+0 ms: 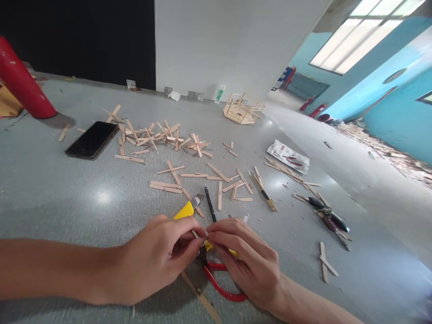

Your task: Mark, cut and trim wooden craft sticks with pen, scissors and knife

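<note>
Closely met, left grip (pixel 158 252) and right grip (pixel 249 258), fingertips pinched, contents unclear, red-handled scissors (pixel 231 296) just beneath.

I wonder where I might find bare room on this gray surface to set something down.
The widest bare patch is at left, between the phone and the left hand and forearm. A smaller one lies between the right hand and the crossed sticks. It is crowded around the hands, with yellow cutter, pen and red-handled scissors, and beyond, with scattered wooden sticks.
</note>
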The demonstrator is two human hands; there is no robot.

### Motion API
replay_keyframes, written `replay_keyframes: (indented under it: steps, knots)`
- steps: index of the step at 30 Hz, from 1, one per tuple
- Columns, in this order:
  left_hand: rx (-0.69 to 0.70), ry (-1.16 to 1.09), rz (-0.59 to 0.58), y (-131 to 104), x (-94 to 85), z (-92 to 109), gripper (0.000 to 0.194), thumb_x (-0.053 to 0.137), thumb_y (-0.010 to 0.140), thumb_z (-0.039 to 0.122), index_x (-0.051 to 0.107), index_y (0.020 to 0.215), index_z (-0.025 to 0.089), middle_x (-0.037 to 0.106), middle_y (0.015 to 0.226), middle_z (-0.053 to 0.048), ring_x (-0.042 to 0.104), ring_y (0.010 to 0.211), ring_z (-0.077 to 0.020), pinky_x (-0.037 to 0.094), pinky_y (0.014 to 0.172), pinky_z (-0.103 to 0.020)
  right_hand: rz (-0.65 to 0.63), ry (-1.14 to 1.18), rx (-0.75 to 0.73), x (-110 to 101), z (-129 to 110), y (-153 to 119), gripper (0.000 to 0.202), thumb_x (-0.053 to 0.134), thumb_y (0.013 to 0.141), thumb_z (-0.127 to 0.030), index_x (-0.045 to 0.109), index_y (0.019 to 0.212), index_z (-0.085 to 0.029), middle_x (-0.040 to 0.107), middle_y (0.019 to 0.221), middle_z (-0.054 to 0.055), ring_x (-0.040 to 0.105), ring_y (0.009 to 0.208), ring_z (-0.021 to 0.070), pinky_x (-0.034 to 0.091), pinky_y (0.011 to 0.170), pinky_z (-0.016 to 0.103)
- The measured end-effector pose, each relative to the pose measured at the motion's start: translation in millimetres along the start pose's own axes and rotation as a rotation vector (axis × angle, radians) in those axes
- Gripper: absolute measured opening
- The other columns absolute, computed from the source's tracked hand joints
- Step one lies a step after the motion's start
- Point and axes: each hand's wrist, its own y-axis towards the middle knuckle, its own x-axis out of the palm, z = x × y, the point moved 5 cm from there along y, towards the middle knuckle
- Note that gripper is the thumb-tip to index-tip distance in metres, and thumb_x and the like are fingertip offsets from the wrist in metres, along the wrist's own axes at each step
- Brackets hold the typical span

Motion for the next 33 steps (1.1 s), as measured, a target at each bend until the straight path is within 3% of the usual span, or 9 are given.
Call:
replay_keyframes:
  steps: [14,24,33]
  knots:
    - [-0.134,-0.172,-0.062,2.1,5.0,-4.5,0.025,0.05,0.098,0.031,0.069,0.091,0.016,0.068,0.07,0.0,0.056,0.058,-0.0127,0.039,0.054,-0.022,-0.111,-0.01,0.051,6.8,-0.2,0.0,0.029,0.047,0.091,0.006,0.06,0.103,-0.017,0.07,0.095,0.01,0.065,0.082,0.018,0.06,0.07,0.031]
    - [-0.121,-0.226,-0.048,2.3,5.1,-6.0,0.029,0.051,0.099,0.036,0.07,0.1,0.015,0.072,0.076,-0.003,0.063,0.063,-0.015,0.044,0.056,-0.022,0.074,-0.026,0.068,6.3,5.8,-9.1,0.036,0.06,0.092,0.004,0.06,0.122,-0.016,0.074,0.102,0.01,0.072,0.09,0.0164,0.062,0.08,0.027]
    - [-0.126,-0.279,-0.068,2.4,5.8,-2.7,0.033,0.052,0.1,0.043,0.069,0.096,0.014,0.07,0.074,-0.003,0.061,0.064,-0.0148,0.045,0.058,-0.023,0.021,-0.091,-0.058,-0.3,-6.5,-4.3,0.032,0.051,0.092,0.003,0.065,0.115,-0.015,0.074,0.1,0.015,0.072,0.087,0.0215,0.063,0.072,0.035]
